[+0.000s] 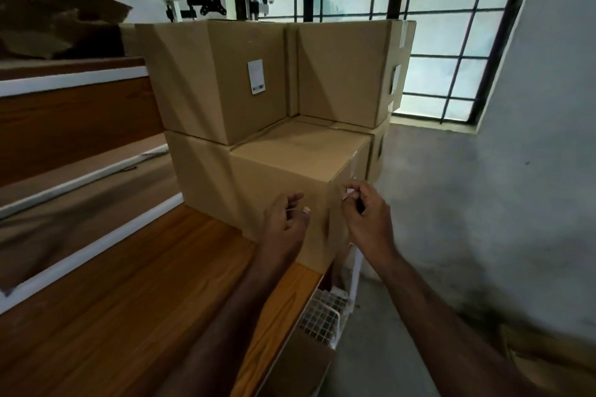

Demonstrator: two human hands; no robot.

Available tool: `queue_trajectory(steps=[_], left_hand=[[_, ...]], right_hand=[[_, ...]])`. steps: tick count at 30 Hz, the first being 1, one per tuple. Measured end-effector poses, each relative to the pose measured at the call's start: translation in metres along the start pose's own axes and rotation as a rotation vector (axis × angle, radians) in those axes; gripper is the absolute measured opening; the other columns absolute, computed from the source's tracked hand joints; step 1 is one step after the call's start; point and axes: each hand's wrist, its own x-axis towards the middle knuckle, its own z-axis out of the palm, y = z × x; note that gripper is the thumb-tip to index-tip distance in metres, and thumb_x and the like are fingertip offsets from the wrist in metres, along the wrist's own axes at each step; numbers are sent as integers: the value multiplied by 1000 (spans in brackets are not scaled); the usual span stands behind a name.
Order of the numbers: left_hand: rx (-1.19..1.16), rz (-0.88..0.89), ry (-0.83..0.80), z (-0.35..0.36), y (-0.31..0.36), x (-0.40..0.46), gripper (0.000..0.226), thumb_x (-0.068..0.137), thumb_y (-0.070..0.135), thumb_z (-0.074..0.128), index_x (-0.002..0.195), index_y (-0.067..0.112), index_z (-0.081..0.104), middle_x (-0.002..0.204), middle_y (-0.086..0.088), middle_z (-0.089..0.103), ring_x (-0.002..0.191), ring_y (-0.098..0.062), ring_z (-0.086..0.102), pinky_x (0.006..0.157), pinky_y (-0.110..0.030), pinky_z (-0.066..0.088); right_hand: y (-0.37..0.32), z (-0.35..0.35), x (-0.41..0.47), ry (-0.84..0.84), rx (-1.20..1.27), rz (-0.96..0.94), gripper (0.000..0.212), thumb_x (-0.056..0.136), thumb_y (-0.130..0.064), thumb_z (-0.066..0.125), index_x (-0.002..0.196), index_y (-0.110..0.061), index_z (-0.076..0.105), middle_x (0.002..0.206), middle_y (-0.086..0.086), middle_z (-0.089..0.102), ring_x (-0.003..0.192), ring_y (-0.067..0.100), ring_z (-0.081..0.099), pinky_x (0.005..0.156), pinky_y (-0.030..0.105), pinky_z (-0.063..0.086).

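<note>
View: head camera, looking down over both forearms.
Front box (290,167): a closed brown carton, seen straight ahead of both hands at the end of the shelf (129,300); its near corner edge is framed between them. Its contents are hidden.
Left hand (288,216): held against the box's front face, fingers curled toward the palm. A thin pale line is seen across the fingertips; whether anything is gripped cannot be told.
Right hand (366,214): held at the box's right face, just past the corner. Thumb and fingertips are pinched together on a small pale bit (349,194); what it is cannot be made out through the blur.
Lower left box (200,171): set beyond the left hand, touching the front box, closed.
Lower right box (378,151): set beyond the right hand, behind the front box, closed.
Labelled box (206,80): stacked above the lower left box, closed, a white label on its side.
Upper right box (342,71): stacked beside the labelled box, far beyond the right hand, closed.
Basket (319,316): white wire, below the right forearm and under the shelf end; its contents cannot be told.
Floor box (300,364): brown, below the basket, between the forearms.
Flat cardboard (48,26): piled on an upper shelf, far left of the left hand.
Window (445,26): barred, behind the stack.
</note>
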Motion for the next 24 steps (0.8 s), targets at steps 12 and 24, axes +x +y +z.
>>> queue_trajectory(steps=[12,24], left_hand=[[273,25,396,76,-15,61,60,86,38,71,136,19,43,147,-13,27,136,-30,29,110,-40,32],[294,19,469,97,-31,60,75,86,45,73,147,44,29,149,16,20,136,-21,32,107,-55,46]], right_hand=[[91,-11,102,-151,-8,147,35,98,-25,57,132,-18,52,116,-1,60,105,18,61,80,32,52],[135,8,160,-190,132,236,55,102,-39,48,151,-21,30,150,7,43,134,28,44,97,35,38]])
